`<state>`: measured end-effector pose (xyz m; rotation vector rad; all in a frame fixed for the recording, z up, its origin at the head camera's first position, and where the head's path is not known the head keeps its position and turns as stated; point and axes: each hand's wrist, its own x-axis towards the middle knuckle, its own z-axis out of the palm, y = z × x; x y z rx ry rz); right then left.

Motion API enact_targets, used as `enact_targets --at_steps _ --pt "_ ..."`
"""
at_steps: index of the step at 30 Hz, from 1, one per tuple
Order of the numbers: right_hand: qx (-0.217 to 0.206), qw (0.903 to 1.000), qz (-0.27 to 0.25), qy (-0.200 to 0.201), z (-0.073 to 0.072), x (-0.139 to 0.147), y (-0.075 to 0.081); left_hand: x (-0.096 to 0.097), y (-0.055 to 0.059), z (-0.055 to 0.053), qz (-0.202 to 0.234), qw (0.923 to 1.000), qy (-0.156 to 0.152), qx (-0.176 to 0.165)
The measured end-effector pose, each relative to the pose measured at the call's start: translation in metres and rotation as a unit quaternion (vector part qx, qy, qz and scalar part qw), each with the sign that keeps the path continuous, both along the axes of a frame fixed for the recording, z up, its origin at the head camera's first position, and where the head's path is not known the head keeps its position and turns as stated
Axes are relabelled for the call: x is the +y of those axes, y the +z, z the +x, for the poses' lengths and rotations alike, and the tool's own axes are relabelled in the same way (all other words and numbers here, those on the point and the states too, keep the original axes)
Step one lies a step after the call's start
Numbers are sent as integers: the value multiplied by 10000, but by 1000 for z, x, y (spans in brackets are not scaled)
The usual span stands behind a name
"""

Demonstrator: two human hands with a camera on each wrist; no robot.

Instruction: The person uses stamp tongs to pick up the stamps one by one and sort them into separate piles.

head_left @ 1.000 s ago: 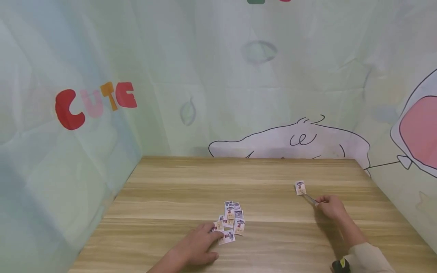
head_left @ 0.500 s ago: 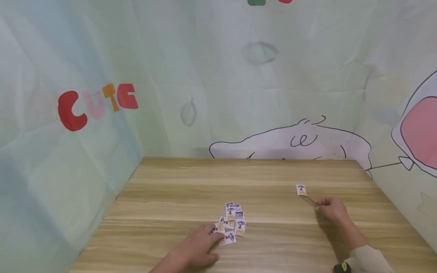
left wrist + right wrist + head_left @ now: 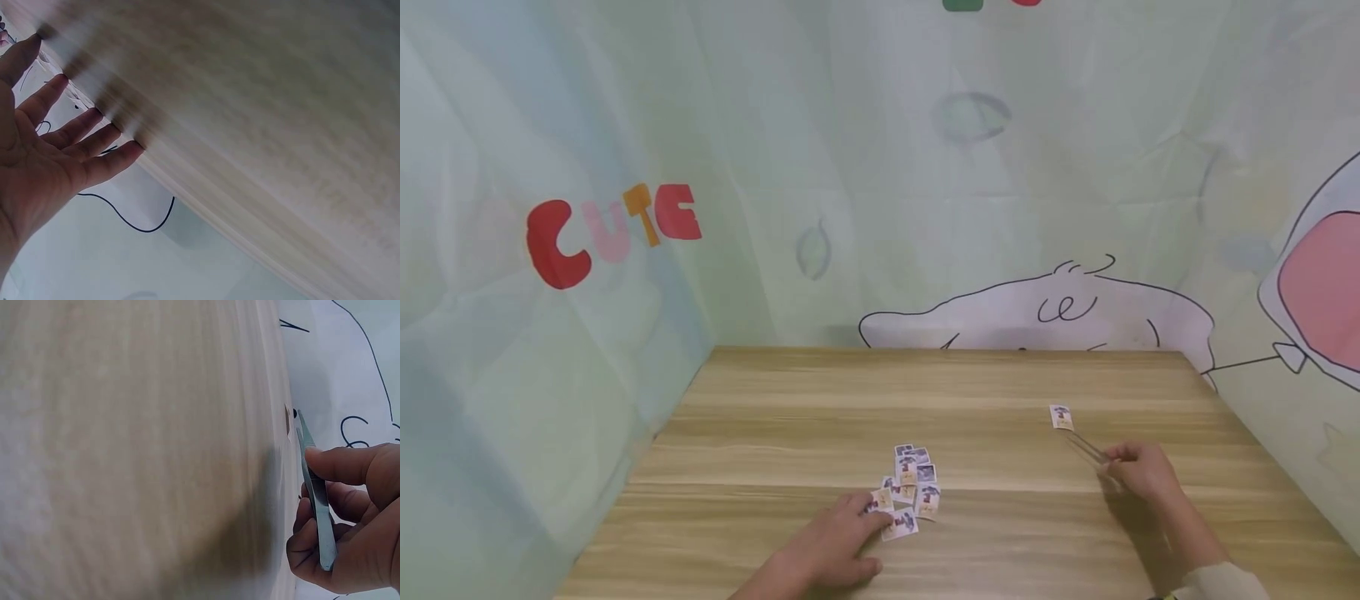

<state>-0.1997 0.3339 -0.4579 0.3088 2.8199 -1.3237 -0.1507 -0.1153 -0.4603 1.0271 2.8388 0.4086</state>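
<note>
Metal tweezers (image 3: 320, 515) pinched in right grip (image 3: 1142, 472); lone picture card (image 3: 1061, 417) lies just beyond their tips. Left grip (image 3: 841, 542), fingers spread, touches clustered cards (image 3: 907, 470).

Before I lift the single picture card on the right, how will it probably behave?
The card looks thin and slightly bowed, so it probably bends easily and weighs little. Nothing lies on it, so the tweezers could nudge it sideways.
</note>
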Motion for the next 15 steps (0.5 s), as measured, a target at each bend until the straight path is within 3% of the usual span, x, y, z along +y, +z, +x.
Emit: enact_targets --at_steps 15 --pt "-95 9998 -154 46 8 -2 0 -2 -1 -1 -32 9998 -110 182"
